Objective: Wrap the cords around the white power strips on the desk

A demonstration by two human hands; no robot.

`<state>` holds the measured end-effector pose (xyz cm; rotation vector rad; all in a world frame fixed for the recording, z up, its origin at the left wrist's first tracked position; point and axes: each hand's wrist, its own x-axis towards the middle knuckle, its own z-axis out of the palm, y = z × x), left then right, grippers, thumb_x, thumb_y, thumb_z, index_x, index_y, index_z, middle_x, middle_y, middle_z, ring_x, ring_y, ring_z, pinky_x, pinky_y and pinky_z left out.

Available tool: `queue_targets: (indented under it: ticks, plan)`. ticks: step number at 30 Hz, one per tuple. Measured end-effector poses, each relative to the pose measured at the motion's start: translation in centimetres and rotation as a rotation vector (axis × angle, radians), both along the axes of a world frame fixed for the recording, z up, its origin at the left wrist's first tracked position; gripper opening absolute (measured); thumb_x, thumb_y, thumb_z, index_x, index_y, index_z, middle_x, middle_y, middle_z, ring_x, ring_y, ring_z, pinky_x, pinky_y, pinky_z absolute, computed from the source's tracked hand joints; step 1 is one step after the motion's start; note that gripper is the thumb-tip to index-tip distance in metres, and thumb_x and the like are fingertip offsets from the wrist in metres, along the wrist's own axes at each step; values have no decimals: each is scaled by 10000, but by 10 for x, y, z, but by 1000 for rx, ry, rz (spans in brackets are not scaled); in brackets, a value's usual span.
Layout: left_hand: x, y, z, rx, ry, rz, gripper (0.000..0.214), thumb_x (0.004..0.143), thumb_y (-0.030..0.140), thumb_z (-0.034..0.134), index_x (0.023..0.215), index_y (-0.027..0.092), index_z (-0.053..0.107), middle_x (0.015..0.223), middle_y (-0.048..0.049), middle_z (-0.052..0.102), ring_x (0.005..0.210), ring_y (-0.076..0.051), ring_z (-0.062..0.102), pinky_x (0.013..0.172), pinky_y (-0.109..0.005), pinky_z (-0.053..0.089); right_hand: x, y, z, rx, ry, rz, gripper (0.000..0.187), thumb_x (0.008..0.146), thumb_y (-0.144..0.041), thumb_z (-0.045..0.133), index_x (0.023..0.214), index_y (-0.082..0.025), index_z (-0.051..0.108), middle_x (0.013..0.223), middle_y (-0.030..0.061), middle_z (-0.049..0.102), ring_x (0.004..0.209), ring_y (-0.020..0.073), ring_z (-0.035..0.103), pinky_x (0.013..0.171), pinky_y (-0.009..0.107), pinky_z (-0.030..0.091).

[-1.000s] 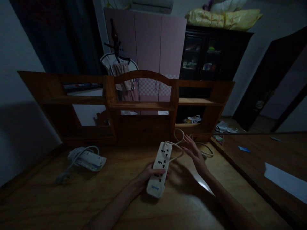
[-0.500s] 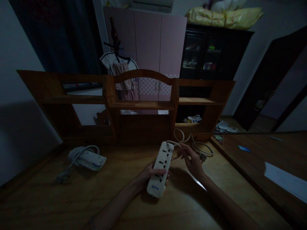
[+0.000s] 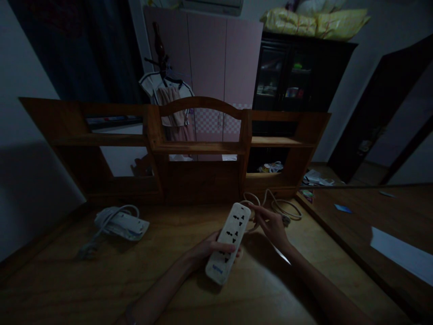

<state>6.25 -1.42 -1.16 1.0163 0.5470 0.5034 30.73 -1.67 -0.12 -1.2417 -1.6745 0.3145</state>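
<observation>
A white power strip point(image 3: 231, 229) with several sockets and blue lettering is tilted above the wooden desk, its far end leaning right. My left hand point(image 3: 214, 247) is wrapped round its lower half, the thumb lying across the face. Close to the strip's far end, my right hand point(image 3: 270, 224) pinches the pale power cord point(image 3: 251, 195). The cord loops on the desk behind that hand, and its plug point(image 3: 286, 220) lies just right of the fingers. Part of the cord is hidden behind the strip and the right hand.
On the left of the desk point(image 3: 162, 280) lies a second white power strip point(image 3: 126, 225) with its cord wound round it and a plug point(image 3: 87, 251). A wooden shelf unit point(image 3: 203, 148) stands along the back. At right, a lower brown surface bears a white sheet point(image 3: 401, 255) and a blue card point(image 3: 343, 208).
The power strip has turned slightly, its far end shifting right and its near end a little left and down. My right hand has moved slightly right, its fingers closer to the strip's end.
</observation>
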Motion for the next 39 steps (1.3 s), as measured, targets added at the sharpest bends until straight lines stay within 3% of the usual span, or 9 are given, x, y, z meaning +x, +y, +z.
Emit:
queue_targets:
  ticks: [6,13,20,27,32,36,39]
  plan:
    - [1,0,0,50,23,-24,469,703,220,714,1122,119,529,1002,-163,656,807,-225,648,648,-316,516,-2,-3,5,-19,42,82,369,916,-295,420,1259,-264,552,1040,47,669,704,171,631,615,289,521]
    - [1,-1,1,76,-39,-69,747,659,213,762,1289,156,365,1066,-207,641,856,-289,664,676,-388,533,-14,-10,10,49,-1,200,425,943,-297,329,1352,-287,444,1281,46,548,905,199,606,793,359,506]
    - [-1,1,-1,90,25,-112,526,704,242,734,1165,112,519,1110,-208,630,898,-274,656,712,-365,535,-11,-9,14,54,-98,228,442,951,-280,304,1383,-303,397,1374,19,469,1191,231,485,933,380,447]
    - [-1,6,-6,115,-9,-136,550,701,238,740,1188,107,520,1125,-210,628,915,-265,654,736,-361,528,-11,-11,17,22,-112,270,459,944,-302,294,1396,-301,376,1387,29,445,1128,226,529,877,358,484]
    - [0,7,-10,125,-31,-94,503,722,257,724,1156,90,530,1115,-221,633,922,-262,654,768,-356,508,-9,-13,15,23,-120,291,484,909,-293,331,1389,-282,391,1392,41,418,1202,257,465,889,377,473]
    - [0,5,-9,115,-19,-61,481,715,264,728,1123,105,529,1077,-203,653,902,-261,659,747,-348,506,-11,-12,14,18,-81,274,546,856,-178,350,1387,-301,383,1373,56,425,1023,215,572,778,351,515]
    - [0,3,-4,126,1,-59,442,716,263,724,1090,100,554,1045,-186,665,896,-253,657,739,-330,502,-13,-11,13,39,-88,253,628,805,-88,364,1388,-321,368,1346,61,444,896,171,604,816,374,506]
